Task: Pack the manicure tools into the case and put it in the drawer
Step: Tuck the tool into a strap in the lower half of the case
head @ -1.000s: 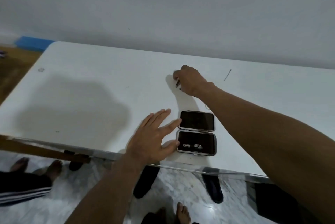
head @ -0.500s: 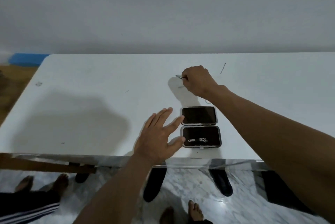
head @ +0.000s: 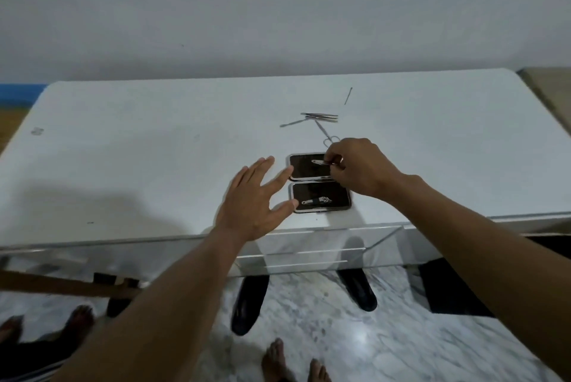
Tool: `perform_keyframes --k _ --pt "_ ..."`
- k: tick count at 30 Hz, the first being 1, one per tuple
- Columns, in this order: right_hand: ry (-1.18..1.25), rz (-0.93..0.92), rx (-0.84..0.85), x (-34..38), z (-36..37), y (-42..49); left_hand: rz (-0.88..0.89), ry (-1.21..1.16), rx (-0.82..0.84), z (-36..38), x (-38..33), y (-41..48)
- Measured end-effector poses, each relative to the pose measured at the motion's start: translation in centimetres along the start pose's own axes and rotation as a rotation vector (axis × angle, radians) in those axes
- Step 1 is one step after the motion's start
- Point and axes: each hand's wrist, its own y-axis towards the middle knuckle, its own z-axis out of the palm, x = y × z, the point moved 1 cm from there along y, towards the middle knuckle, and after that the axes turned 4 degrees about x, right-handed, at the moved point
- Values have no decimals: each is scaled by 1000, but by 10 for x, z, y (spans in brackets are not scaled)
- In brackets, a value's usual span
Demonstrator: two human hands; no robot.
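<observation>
The dark manicure case lies open flat near the table's front edge, its two halves one behind the other. A nail clipper rests in the near half. My right hand pinches a small silver tool over the far half of the case. My left hand is spread open, fingertips touching the case's left edge. Behind the case lie small scissors, tweezers, a thin pusher and a slim pick. A clear drawer juts out under the table front.
The white table stands against a grey wall. Below are a marble floor, two black table feet and bare feet of people, at the left and at the bottom. A brown strip crosses the lower left.
My right hand came back from the tools at the rear with a small silver tool and now holds it over the far half of the case. The camera tilted, showing the drawer.
</observation>
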Motion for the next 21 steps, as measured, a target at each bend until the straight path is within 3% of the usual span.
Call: perform_keyframes --k 10,21 --pt "-102 -64 1 -19 22 -26 -15 2 -10 3 1 1" --pt "-51 -152 -32 -12 35 -17 -15 -12 -22 5 3 1"
